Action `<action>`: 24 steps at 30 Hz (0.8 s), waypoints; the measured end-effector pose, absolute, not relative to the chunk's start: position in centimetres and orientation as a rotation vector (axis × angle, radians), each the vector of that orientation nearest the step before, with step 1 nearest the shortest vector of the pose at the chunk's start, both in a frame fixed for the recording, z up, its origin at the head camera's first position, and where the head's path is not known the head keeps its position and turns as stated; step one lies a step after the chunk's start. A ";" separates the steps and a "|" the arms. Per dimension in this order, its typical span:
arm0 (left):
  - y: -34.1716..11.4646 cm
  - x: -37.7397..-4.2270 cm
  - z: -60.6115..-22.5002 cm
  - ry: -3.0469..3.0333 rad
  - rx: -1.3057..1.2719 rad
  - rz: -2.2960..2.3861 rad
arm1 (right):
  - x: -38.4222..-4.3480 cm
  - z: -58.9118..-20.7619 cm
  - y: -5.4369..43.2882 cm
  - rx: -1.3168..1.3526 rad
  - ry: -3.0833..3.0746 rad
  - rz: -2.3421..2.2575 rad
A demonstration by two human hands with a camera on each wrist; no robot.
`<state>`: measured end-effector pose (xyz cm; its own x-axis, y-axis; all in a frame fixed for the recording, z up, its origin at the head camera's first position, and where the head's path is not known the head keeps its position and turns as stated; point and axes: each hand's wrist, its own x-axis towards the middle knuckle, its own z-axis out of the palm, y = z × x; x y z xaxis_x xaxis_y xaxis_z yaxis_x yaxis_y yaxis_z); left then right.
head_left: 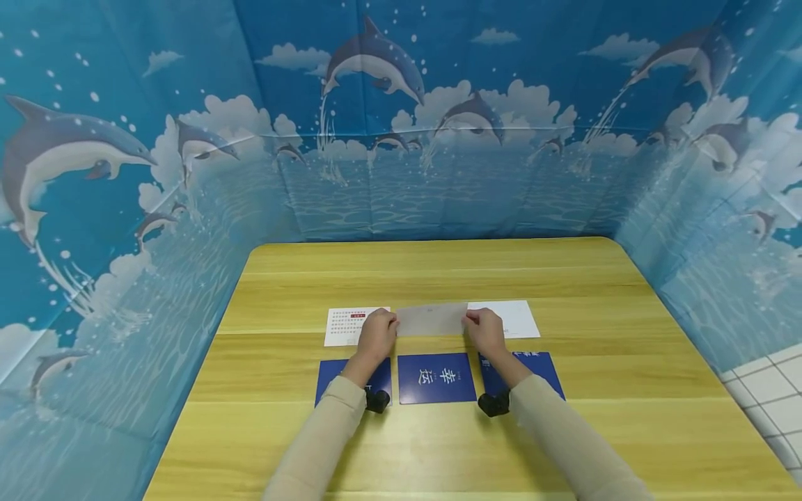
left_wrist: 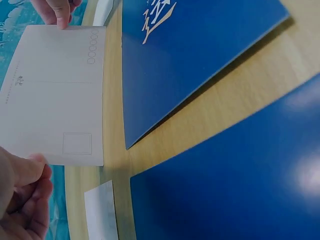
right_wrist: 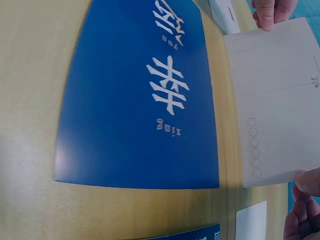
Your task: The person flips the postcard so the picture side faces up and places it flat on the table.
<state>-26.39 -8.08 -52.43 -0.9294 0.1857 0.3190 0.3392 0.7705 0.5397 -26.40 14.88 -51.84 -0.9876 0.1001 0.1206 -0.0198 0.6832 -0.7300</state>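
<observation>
A white postcard (head_left: pixel 432 320) is held up between both hands above the far row of cards. My left hand (head_left: pixel 378 334) pinches its left end between thumb and fingers, and my right hand (head_left: pixel 486 332) pinches the right end. In the left wrist view the postcard's (left_wrist: pixel 55 100) near face shows a dotted line, a column of small circles and a stamp box. Just below it, a blue card (head_left: pixel 436 379) with white characters lies flat on the table. The side of the postcard turned away from me is hidden.
On the wooden table (head_left: pixel 432 452), a white card with small print (head_left: pixel 341 323) lies left of the postcard and a plain white card (head_left: pixel 516 320) right. Blue cards lie partly under the left wrist (head_left: pixel 328 376) and right wrist (head_left: pixel 545 365). A dolphin-print curtain (head_left: pixel 438 181) surrounds the table.
</observation>
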 end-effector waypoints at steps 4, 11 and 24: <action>-8.3 -26.2 -52.4 -2.701 -0.448 -0.909 | -26.0 -51.8 14.9 -0.018 -2.726 1.176; -8.7 -25.7 -52.4 -2.661 -0.521 -0.925 | -25.4 -51.8 15.2 0.047 -2.698 1.157; -9.7 -24.5 -52.6 -2.712 -0.580 -1.073 | -24.3 -51.8 16.6 0.260 -2.753 1.177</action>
<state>-24.53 -9.70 -52.61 -0.9105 0.2927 0.2919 0.4132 0.6662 0.6208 -24.32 16.60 -51.82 -0.9759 -0.1043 0.1917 -0.2106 0.6797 -0.7026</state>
